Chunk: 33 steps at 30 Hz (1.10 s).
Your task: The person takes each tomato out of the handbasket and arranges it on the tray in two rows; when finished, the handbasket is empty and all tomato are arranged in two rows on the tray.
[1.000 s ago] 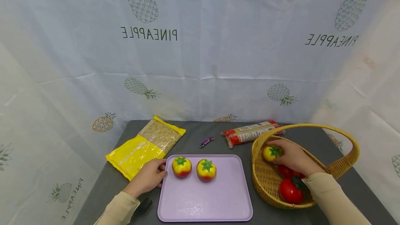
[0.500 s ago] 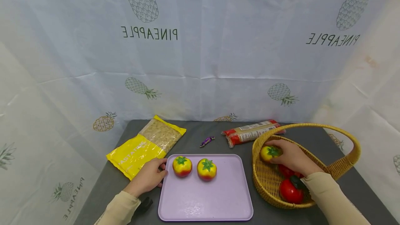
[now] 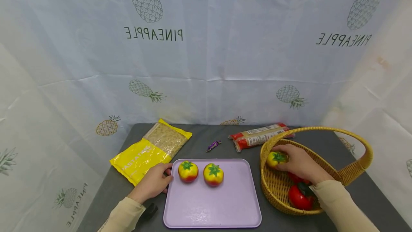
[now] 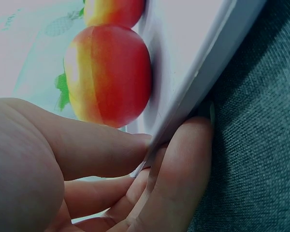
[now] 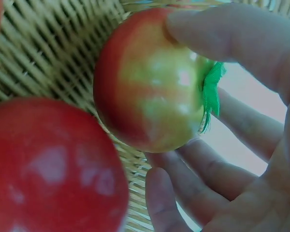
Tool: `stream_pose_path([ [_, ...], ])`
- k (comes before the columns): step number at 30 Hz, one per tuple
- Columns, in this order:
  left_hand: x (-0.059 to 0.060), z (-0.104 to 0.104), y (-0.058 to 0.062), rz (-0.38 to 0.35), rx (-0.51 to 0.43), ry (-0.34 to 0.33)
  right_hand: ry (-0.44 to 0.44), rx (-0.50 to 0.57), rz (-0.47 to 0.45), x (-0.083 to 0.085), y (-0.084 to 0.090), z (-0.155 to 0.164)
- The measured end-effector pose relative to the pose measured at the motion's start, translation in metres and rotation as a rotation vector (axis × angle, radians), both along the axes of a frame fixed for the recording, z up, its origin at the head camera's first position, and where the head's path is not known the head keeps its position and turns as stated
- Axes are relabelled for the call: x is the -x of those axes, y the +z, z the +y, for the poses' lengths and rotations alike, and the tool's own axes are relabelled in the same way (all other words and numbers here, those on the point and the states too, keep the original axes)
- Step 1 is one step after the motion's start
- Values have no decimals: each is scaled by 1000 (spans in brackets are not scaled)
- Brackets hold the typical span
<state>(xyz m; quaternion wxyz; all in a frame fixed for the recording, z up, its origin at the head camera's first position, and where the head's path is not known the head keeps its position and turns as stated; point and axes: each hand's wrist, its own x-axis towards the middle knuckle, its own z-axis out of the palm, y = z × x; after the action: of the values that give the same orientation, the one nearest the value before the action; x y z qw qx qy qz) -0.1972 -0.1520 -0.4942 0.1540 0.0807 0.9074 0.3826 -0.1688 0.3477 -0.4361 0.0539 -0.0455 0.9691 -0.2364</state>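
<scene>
My right hand (image 3: 299,163) curls fingers round a yellow-red tomato (image 3: 275,159) in the basket (image 3: 354,169); left hand (image 3: 153,182) pinches tray (image 3: 225,207) edge.

Support: dark grey table (image 3: 199,142), cloth-textured top. Directly on it, 6 items:
1. Lilac tray (image 3: 212,207), front centre.
2. Wicker basket (image 3: 273,185) with hoop handle, right of the tray, apart from it.
3. Yellow pasta bag (image 3: 151,151), lying flat at rear left, angled.
4. Red-ended packet (image 3: 257,137), rear, just behind the basket rim.
5. Small purple wrapped sweet (image 3: 213,146) between bag and packet.
6. Small black object (image 3: 150,210) at front left, unidentifiable.
</scene>
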Motion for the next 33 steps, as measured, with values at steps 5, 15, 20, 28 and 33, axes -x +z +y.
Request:
stream_pose_path([
  [5, 0, -1, -1, 6, 7, 5, -7, 17, 13, -15, 13, -6],
  [15, -1, -2, 1, 7, 25, 20, -21, -27, 110, -56, 38, -19],
  [20, -1, 0, 1, 6, 16, 6, -38, -38, 126, -75, 45, -29],
  [28, -1, 0, 1, -1, 7, 2, -26, -21, 154, -93, 50, -59],
  [33, -1, 0, 2, 8, 16, 5, 8, 41, 113, -89, 45, -82],
])
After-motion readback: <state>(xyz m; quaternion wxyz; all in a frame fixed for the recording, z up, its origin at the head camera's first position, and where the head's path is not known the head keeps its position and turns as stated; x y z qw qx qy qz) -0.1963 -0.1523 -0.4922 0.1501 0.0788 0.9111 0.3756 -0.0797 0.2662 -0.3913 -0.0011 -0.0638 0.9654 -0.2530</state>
